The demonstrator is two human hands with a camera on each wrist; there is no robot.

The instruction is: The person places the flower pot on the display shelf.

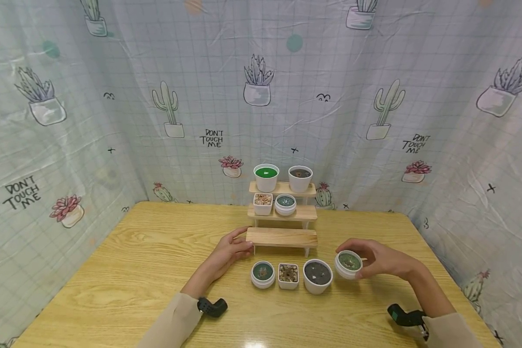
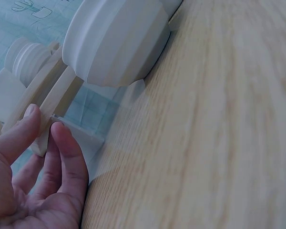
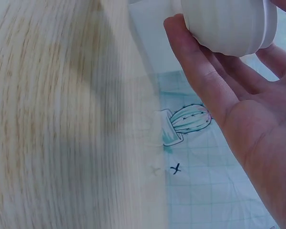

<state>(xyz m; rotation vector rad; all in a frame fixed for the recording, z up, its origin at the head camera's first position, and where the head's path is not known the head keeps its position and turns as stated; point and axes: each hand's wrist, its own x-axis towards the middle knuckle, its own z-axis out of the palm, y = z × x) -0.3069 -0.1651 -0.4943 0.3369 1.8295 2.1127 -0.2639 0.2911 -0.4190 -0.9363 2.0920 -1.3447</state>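
At the left end of the three-tier wooden stand, left hand pinches the bottom board, thumb on top, fingertips underneath. Right of the stand, right hand has fingers and thumb curled round the sides of a green-topped round white pot; pot looks off the table and slightly tilted. Just left of it sits the large grey-topped pot, then a square pebble pot, then a small teal-topped pot, all on the near side of the stand.

Risks, judged: more tilt could spill the filling if loose (can't tell). A low leftward swing would likely clip the large grey-topped pot. Tugging the bottom board may shift the stand and tip the far green-filled tapered pot off its narrow tier. Smooth sides might slip if the right-hand grip relaxes.
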